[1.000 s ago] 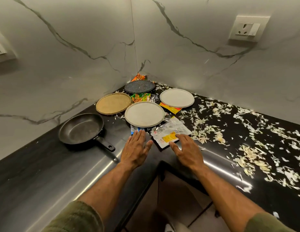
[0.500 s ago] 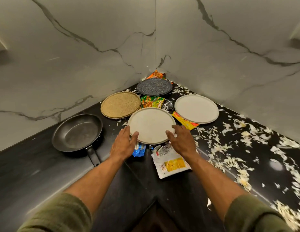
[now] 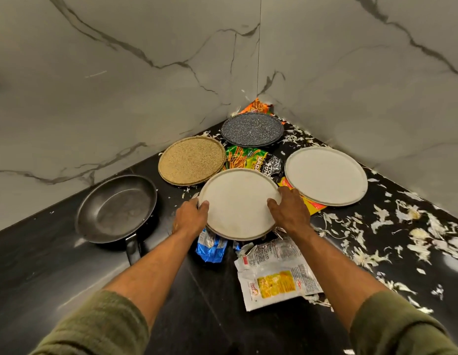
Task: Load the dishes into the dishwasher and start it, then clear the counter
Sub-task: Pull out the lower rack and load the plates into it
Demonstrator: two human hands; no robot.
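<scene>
A white plate (image 3: 238, 201) lies nearest me on the black corner counter (image 3: 69, 265), over some wrappers. My left hand (image 3: 190, 217) grips its left rim and my right hand (image 3: 289, 212) grips its right rim, thumbs on top. A second white plate (image 3: 326, 175) sits to the right, a tan speckled plate (image 3: 190, 160) behind on the left, and a dark speckled plate (image 3: 252, 129) in the corner. A black frying pan (image 3: 115, 208) rests at the left, handle pointing toward me.
Wrappers lie among the plates: a green snack bag (image 3: 251, 160), a blue packet (image 3: 211, 248), a white and yellow packet (image 3: 276, 280), an orange one (image 3: 257, 105) in the corner. Pale food scraps (image 3: 414, 234) litter the counter's right side. Marble walls close the corner.
Both hands reached forward from the wrappers and took hold of the nearest white plate by its rims. The view moved closer to the corner.
</scene>
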